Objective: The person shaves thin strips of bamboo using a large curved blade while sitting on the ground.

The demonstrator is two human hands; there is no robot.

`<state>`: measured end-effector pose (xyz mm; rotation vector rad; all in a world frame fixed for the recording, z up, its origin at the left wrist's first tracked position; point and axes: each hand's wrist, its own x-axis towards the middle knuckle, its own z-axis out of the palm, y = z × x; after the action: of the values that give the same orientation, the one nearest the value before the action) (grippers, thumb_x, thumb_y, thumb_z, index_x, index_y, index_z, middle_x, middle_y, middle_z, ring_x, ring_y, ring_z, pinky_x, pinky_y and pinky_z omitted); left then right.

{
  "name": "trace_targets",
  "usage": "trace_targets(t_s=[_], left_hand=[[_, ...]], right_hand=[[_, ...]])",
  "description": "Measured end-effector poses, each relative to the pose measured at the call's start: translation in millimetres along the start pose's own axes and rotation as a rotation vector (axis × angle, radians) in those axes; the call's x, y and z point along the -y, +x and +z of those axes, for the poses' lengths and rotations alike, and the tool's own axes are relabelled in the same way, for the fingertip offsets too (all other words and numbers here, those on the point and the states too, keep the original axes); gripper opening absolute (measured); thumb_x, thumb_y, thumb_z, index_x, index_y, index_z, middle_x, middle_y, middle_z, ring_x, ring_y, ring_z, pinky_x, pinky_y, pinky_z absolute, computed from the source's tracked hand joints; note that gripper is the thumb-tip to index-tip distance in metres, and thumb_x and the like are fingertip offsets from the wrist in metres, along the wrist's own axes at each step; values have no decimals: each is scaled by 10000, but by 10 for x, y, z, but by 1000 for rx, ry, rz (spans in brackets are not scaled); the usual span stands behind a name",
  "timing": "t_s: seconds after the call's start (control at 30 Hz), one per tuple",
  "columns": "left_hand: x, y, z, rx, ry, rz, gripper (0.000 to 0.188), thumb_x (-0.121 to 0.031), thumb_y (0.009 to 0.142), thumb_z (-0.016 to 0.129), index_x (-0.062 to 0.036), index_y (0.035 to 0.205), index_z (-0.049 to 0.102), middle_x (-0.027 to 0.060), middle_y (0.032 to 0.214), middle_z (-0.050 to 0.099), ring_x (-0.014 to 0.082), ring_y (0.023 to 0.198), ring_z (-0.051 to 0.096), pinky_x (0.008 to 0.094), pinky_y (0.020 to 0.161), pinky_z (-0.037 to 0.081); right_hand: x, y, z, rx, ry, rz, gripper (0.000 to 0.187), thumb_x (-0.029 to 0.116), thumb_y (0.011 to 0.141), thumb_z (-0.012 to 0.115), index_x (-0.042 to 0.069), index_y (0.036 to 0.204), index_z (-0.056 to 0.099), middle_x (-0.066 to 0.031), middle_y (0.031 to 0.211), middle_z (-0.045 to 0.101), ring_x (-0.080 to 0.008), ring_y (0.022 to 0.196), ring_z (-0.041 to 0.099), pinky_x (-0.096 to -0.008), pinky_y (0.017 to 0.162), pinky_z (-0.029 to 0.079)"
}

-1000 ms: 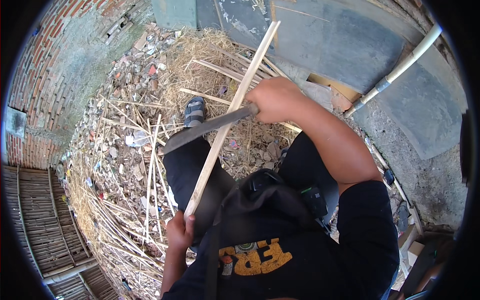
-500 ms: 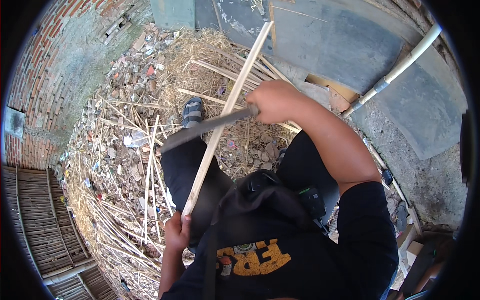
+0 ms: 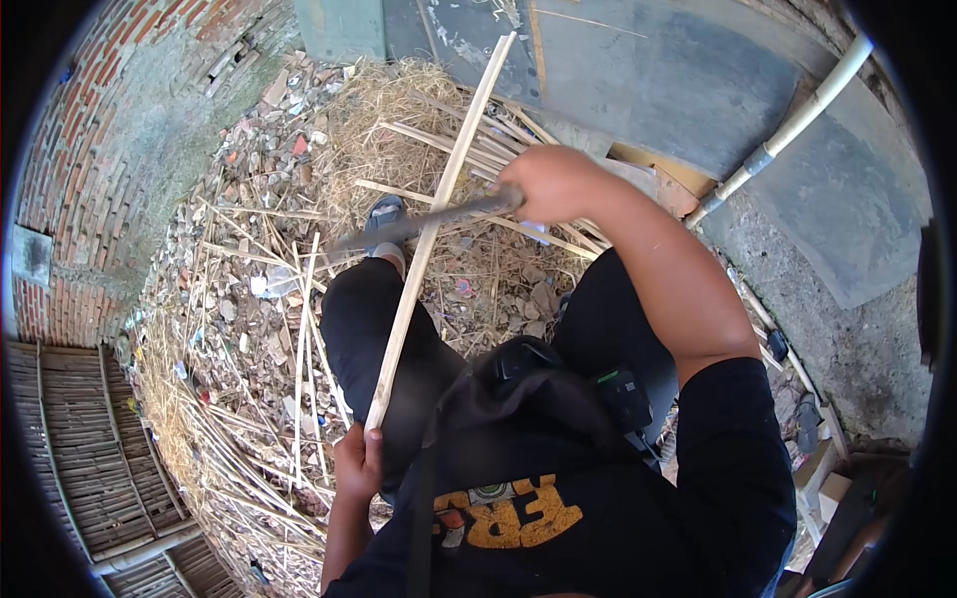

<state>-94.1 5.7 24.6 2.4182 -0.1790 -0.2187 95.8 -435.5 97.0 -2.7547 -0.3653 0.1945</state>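
Note:
A long pale bamboo strip (image 3: 411, 294) slants from my lap up toward the grey panels. My left hand (image 3: 356, 464) is closed around its near end, thumb on top, beside my left thigh. My right hand (image 3: 546, 184), held out ahead, is wrapped around the handle of a long dark machete (image 3: 387, 229). The blade points left and crosses the strip at its middle, slightly blurred. Whether the edge bites into the strip cannot be made out.
Several split bamboo strips (image 3: 309, 349) lie over the rubble at left, more (image 3: 469, 145) on the straw (image 3: 384, 120) ahead. My sandalled foot (image 3: 385, 214) rests below the blade. A brick wall (image 3: 90, 189) stands left, grey panels (image 3: 678, 100) and a pale pipe (image 3: 797, 120) right.
The machete has moved away from me along the strip, its tip lifting off my knee area. The strip's far end has swung a little left. My left hand keeps its hold.

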Motion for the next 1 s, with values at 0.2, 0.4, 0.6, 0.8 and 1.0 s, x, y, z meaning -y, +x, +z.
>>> trace_targets(t_s=[0.2, 0.4, 0.6, 0.8, 1.0], left_hand=[[21, 71, 138, -96, 105, 92, 503, -412, 1007, 547, -12, 715, 457, 168, 526, 459, 300, 466, 498, 425, 481, 383], [58, -33, 188, -163, 156, 60, 516, -429, 1004, 525, -8, 716, 455, 221, 546, 493, 441, 527, 552, 479, 497, 404], [-73, -19, 119, -140, 158, 60, 520, -435, 1002, 533, -8, 718, 451, 215, 548, 486, 431, 519, 549, 475, 491, 396], [29, -29, 166, -146, 115, 97, 498, -417, 1011, 529, -5, 739, 459, 200, 550, 489, 387, 497, 545, 444, 488, 400], [65, -34, 122, -107, 74, 57, 508, -426, 1012, 530, -12, 726, 455, 175, 529, 483, 343, 474, 537, 427, 470, 384]], right_hand=[[-460, 80, -14, 117, 177, 45, 245, 178, 721, 714, 59, 934, 702, -190, 761, 665, -324, 729, 667, -471, 675, 509], [-496, 140, 56, -78, 329, 101, 344, 206, 737, 688, 52, 1043, 708, -187, 896, 699, -356, 852, 678, -445, 761, 539], [166, -83, -94, 3, -151, -30, 298, 135, 703, 647, 112, 982, 748, -172, 921, 715, -310, 886, 698, -447, 777, 552], [-746, 272, -11, -256, 361, 174, 340, 187, 715, 678, 56, 1026, 723, -187, 975, 720, -362, 909, 678, -429, 842, 533], [-675, 99, 12, -275, 318, 204, 310, 203, 742, 675, 68, 1017, 721, -187, 949, 716, -355, 912, 680, -431, 828, 534]])
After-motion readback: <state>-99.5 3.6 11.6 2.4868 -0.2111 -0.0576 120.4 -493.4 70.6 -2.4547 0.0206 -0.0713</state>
